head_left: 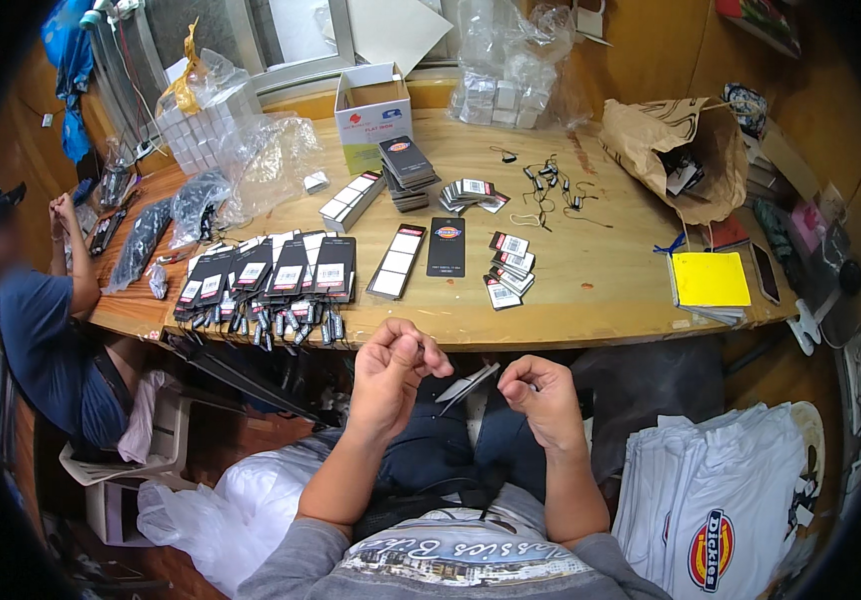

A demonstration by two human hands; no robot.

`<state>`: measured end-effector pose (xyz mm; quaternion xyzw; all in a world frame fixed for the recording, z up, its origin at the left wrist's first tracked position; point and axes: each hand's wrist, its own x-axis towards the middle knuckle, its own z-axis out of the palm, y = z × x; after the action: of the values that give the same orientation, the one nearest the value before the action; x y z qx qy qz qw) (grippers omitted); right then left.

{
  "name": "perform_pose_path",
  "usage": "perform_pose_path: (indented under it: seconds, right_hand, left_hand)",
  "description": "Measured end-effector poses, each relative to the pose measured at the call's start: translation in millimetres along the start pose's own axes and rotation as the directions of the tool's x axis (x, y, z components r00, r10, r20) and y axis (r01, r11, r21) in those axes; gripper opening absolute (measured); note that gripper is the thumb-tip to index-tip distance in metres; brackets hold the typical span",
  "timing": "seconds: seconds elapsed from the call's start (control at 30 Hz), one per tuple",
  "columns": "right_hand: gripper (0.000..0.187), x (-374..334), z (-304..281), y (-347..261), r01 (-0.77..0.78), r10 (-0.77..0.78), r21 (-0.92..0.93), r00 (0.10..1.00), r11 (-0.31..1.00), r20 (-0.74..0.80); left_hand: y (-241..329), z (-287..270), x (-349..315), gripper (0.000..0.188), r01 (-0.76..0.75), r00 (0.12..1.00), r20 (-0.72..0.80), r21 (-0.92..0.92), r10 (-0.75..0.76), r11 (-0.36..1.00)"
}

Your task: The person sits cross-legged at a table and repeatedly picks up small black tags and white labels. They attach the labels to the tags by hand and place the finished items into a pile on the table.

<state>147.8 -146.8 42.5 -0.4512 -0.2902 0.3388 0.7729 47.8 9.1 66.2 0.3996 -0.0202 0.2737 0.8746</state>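
My left hand (391, 375) is raised before the table's front edge, thumb and fingers pinched on something too small to make out. To its right my right hand (548, 402) has its fingers curled in against the thumb; what they hold, if anything, is hidden. Between the two, lower down, a few white and dark tags (468, 386) show above my lap; I cannot tell whether they hang from a hand. On the table ahead lie a black hang tag (447, 247), a stack of white-label tags (397, 261) and a fanned pile of small barcode tags (511, 270).
Finished-looking black tags with cords (271, 270) crowd the front left. Behind stand a carton (374, 110), a dark tag stack (408, 172) and loose black cords (554, 188). A paper bag (676, 150) and yellow pad (711, 279) lie right. White garments (711, 490) are piled beside me; a person (51, 310) sits left.
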Motion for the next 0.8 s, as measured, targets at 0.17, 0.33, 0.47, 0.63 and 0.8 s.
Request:
perform_pose_path:
  seconds: [0.17, 0.33, 0.47, 0.63, 0.8]
  right_hand:
    - [0.016, -1, -4, -6, -0.066, 0.058, 0.14, 0.996, 0.988, 0.062]
    - [0.016, -2, 2, -10, -0.006, 0.007, 0.027, 1.0, 1.0, -0.011]
    - [0.012, -4, 7, -11, 0.04, -0.039, 0.007, 0.996, 0.999, -0.077]
    - [0.015, -8, 15, -17, 0.066, -0.099, -0.217, 0.984, 0.974, -0.145]
    - [0.016, -8, 22, -20, 0.118, -0.183, -0.343, 0.97, 0.932, -0.162]
  left_hand:
    - [-3, -7, 0, 0.013, -0.022, 0.996, -0.087, 0.131, 0.034, 0.991]
    - [-3, 2, -7, 0.014, 0.006, 0.999, 0.029, 0.434, -0.02, 0.901]
    - [-6, 13, -11, 0.018, 0.023, 0.995, 0.073, 0.537, -0.074, 0.843]
    - [-7, 17, -13, 0.02, -0.154, 0.984, 0.177, 0.735, 0.033, 0.66]
    - [-6, 22, -14, 0.021, -0.201, 0.972, 0.231, 0.765, 0.031, 0.612]
